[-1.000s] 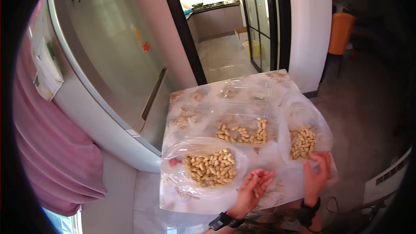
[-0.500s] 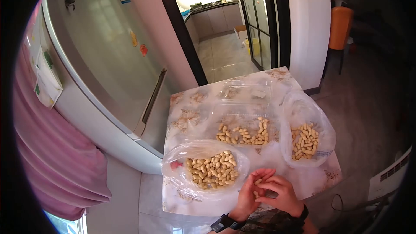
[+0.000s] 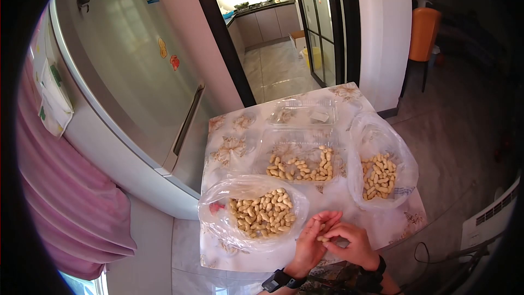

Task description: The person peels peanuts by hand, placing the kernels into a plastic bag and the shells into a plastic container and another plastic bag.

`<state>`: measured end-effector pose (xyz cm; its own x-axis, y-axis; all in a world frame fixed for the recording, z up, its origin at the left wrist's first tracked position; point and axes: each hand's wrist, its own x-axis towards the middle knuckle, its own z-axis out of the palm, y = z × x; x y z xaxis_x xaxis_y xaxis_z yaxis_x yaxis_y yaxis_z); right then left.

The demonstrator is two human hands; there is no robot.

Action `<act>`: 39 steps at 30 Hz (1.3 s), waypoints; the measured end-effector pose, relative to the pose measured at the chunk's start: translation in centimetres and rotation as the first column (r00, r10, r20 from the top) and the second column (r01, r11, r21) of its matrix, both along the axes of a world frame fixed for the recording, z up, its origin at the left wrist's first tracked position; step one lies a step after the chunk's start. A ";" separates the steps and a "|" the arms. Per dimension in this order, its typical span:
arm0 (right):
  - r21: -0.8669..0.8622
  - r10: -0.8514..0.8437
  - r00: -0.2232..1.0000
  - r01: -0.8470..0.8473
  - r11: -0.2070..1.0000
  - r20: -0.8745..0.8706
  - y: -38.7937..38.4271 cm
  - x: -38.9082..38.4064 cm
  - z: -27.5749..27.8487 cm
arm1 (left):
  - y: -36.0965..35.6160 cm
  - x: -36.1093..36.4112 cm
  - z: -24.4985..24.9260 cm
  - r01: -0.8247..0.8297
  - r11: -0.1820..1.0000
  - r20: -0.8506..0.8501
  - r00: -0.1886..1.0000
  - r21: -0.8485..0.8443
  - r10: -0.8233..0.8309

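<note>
between both hands [image 3: 333, 240], a peanut [image 3: 323, 239]

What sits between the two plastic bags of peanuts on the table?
Head view: a clear tray of peanuts lies between the front bag and the right-edge bag, set slightly farther back.

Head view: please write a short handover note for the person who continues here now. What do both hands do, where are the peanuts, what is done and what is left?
Left hand: open, palm up, over the near edge of the table.
Right hand: grip pinched on one peanut above the left palm.
Things: left bag, clear tray and right bag each hold peanuts in shell.
Done: one peanut is in hand; whether it is cracked, I cannot tell.
Left: many peanuts lie in both bags and the tray.
</note>
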<state>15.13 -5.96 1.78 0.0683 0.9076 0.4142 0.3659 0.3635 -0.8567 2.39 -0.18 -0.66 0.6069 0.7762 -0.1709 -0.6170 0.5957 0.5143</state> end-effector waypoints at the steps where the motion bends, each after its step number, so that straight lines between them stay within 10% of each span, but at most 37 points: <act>1: -0.038 -0.059 0.997 0.057 0.998 -0.043 -0.2 0.0 0.1 | 0.0 0.0 0.1 0.025 0.998 0.008 1.000 0.052 -0.026; 11: -0.158 -0.168 0.911 0.115 0.981 -0.377 -0.4 0.7 -2.2 | -0.3 -0.1 -1.2 0.053 0.979 0.026 0.998 0.198 -0.059; 39: -0.166 -0.169 0.950 0.128 0.978 -0.262 -0.3 0.9 -1.1 | -0.2 0.2 -0.8 0.036 0.975 0.001 0.999 0.217 -0.037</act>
<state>16.03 -6.26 0.72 0.2985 0.9274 0.2255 0.1508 0.1874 -0.9706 2.55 -0.36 -1.49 0.6359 0.7718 0.0023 -0.5996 0.4922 0.6311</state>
